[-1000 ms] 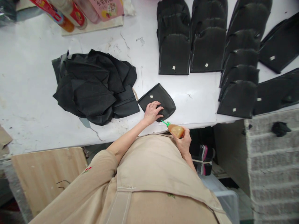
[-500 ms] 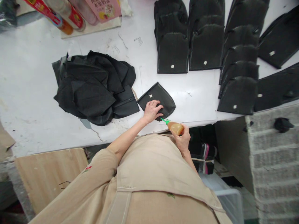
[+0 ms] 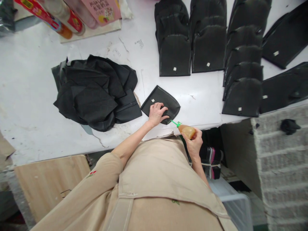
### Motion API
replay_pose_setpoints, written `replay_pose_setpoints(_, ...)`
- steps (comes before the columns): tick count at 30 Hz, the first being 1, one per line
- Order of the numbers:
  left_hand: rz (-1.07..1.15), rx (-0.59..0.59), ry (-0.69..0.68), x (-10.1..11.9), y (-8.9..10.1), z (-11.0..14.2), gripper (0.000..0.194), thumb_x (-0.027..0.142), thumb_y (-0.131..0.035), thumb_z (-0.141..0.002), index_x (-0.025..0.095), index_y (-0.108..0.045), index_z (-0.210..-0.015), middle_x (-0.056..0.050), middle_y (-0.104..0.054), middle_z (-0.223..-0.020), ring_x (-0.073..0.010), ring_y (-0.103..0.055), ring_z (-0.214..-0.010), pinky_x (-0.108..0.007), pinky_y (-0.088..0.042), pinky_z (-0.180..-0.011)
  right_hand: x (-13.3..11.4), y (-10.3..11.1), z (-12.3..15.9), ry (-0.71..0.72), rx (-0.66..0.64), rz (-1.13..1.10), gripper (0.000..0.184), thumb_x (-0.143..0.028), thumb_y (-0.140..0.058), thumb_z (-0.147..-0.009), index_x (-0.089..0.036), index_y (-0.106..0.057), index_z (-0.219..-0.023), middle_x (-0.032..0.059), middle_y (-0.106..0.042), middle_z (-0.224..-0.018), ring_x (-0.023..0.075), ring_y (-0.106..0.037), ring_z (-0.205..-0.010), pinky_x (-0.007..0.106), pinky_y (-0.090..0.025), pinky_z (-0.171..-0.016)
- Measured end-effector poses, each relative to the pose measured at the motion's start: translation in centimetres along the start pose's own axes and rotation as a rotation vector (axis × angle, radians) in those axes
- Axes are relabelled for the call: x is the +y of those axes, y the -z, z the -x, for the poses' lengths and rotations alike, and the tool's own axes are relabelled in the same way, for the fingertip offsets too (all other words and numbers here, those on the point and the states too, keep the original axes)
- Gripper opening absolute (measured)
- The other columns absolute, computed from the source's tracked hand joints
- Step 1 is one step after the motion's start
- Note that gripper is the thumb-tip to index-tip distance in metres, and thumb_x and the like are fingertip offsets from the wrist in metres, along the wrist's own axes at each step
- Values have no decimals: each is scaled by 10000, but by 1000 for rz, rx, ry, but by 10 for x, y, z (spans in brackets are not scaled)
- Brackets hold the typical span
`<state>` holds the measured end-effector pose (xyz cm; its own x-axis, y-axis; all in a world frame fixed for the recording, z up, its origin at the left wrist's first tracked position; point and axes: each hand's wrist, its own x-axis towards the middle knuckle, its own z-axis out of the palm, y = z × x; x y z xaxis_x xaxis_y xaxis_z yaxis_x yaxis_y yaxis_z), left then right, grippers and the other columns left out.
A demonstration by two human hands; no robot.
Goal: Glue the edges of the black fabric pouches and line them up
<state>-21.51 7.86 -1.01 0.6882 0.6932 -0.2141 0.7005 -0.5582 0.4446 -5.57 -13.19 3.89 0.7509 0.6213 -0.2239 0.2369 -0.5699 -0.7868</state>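
Observation:
My left hand [image 3: 157, 114] rests fingers-down on a small black fabric piece [image 3: 160, 102] with one rounded end and a tiny white tag, lying near the front edge of the white table [image 3: 31, 83]. My right hand [image 3: 193, 143] is wrapped round a small amber squeeze bottle [image 3: 186, 131] with a green nozzle. The nozzle tip points at the near right edge of the piece, just beside my left fingers.
A heap of loose black fabric pieces [image 3: 93, 91] lies left of the hand. Rows of overlapping black pieces [image 3: 208, 48] cover the back right of the table. Bottles and a pink packet [image 3: 72, 12] stand at the back left. A wooden board [image 3: 48, 183] sits lower left.
The right hand and bottle have shifted slightly right along the piece's near edge. The left hand stays on the piece. The view has drifted a little.

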Motion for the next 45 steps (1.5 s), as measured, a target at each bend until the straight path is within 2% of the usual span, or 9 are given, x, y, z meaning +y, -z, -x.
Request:
replay_pose_setpoints(10,4,-10,16,2,1,0,434,491,-758,-827,293,-663,-1202,-115,-558,-1320,-327,-447,-1278,-474,-348,-1032,-4,-2,2,-86,-60,-64,637,-498,-871,-626,-208,-594,-1120,41,-667,-1034,224,-662,-907,387,-558,-845)
replay_pose_setpoints(15,-40,-7,63,13,3,-6,437,528,-739,-834,275,-648,-1179,-118,-561,-1285,-320,-469,-1223,-452,-374,-988,-9,2,3,-316,9,-339,592,-485,-856,-640,-216,-533,-1056,-4,-660,-902,128,-604,-596,268,-514,-526)
replay_pose_setpoints(19,-87,-38,140,30,5,-19,445,552,-693,-863,240,-617,-1171,-142,-559,-1245,-324,-493,-1160,-426,-406,-939,-10,11,-3,-322,125,-418,559,-493,-842,-675,-219,-512,-1033,-18,-651,-880,92,-555,-501,226,-452,-436)
replay_pose_setpoints(22,-111,-63,179,38,5,-28,458,559,-682,-871,227,-592,-1173,-153,-557,-1242,-327,-497,-1160,-414,-419,-933,-10,16,-5,-264,151,-363,613,-481,-872,-638,-224,-510,-1061,-10,-646,-919,116,-601,-593,231,-485,-479)
replay_pose_setpoints(25,-121,-57,178,39,3,-32,464,562,-688,-865,223,-581,-1164,-153,-560,-1234,-326,-504,-1151,-414,-428,-929,-7,15,0,-202,144,-270,658,-486,-889,-607,-227,-523,-1088,4,-640,-983,167,-663,-786,301,-569,-674)
replay_pose_setpoints(28,-90,-34,160,36,0,-32,453,546,-695,-864,213,-582,-1150,-161,-561,-1219,-339,-508,-1146,-428,-429,-921,-4,9,4,-158,141,-193,676,-506,-884,-608,-222,-537,-1114,18,-640,-1015,199,-674,-881,363,-568,-822)
replay_pose_setpoints(36,-60,-57,109,30,4,-31,435,489,-723,-861,204,-577,-1156,-164,-551,-1225,-342,-510,-1145,-429,-441,-907,3,-10,5,-105,148,-104,688,-551,-852,-633,-215,-552,-1152,50,-642,-1083,224,-668,-920,378,-557,-849)
replay_pose_setpoints(40,-51,-118,28,22,12,-29,524,492,-794,-798,214,-570,-1183,-144,-543,-1219,-321,-520,-1124,-393,-458,-882,8,-10,6,-63,162,-40,679,-547,-830,-672,-210,-560,-1196,72,-641,-1136,244,-653,-988,390,-545,-874)
replay_pose_setpoints(45,-86,-101,36,22,11,-27,541,473,-812,-786,221,-568,-1198,-127,-545,-1206,-300,-528,-1097,-371,-468,-858,9,-4,8,0,179,70,660,-563,-821,-684,-208,-578,-1185,70,-650,-1109,250,-643,-982,385,-535,-860)
